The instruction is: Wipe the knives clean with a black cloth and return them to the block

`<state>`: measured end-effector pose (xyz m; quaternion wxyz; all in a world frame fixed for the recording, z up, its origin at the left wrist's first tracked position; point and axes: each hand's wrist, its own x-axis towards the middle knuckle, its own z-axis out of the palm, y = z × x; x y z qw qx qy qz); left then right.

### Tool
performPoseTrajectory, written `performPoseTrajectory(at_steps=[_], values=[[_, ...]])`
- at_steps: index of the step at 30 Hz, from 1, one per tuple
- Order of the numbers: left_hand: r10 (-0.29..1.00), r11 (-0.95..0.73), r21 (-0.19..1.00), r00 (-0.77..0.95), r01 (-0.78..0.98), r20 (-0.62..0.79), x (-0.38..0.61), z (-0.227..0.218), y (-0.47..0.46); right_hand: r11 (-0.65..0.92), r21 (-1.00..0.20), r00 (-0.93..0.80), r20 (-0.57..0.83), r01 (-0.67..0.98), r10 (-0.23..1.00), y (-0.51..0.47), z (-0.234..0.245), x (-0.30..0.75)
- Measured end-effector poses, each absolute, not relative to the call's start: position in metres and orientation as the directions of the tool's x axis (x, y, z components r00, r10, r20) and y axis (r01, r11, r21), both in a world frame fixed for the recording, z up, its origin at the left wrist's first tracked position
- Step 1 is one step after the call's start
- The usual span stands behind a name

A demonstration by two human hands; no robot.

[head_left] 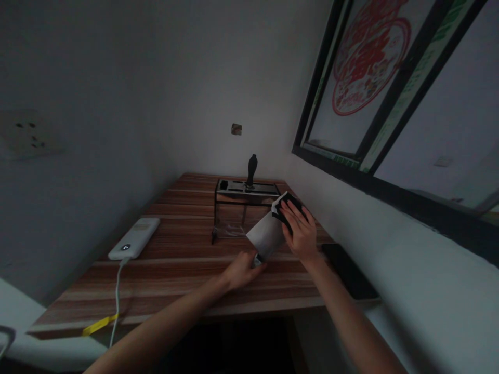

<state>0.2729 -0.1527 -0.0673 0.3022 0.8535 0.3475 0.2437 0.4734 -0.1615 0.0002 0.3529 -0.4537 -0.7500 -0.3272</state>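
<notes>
My right hand (pixel 299 232) is wrapped round the top of a tilted grey-white cylindrical container (pixel 267 235) with a black end (pixel 286 203). My left hand (pixel 244 270) pinches the lower end of the same container, just above the striped wooden table (pixel 183 270). Both hands are closed on it. Right behind the container stands a small glass tank (pixel 234 215) in a black frame, with a dark knobbed object (pixel 252 171) on its lid.
A white power bank (pixel 134 238) with a white cable (pixel 116 306) lies at the table's left. A dark flat slab (pixel 349 270) lies on the right ledge. A wall socket (pixel 27 137) is on the left wall, a window with a red paper cutting (pixel 370 57) on the right.
</notes>
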Motion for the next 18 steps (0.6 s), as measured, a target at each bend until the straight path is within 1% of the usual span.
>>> performPoseTrajectory(at_steps=[6,13,18], values=[[0.728,-0.595,0.67,0.65,0.444,0.215,0.2728,-0.0684,-0.1533,0.318,0.134,-0.268,0.864,0.939,0.427,-0.1598,0.0128,0.4864],[0.735,-0.595,0.657,0.645,0.463,0.211,0.2743,-0.0719,-0.1529,0.287,0.111,-0.23,0.877,0.951,0.422,-0.1625,0.0082,0.4827],[0.725,-0.602,0.667,0.652,0.44,0.224,0.2743,-0.0718,-0.1531,0.265,0.109,-0.22,0.874,0.958,0.434,-0.1665,0.0058,0.4809]])
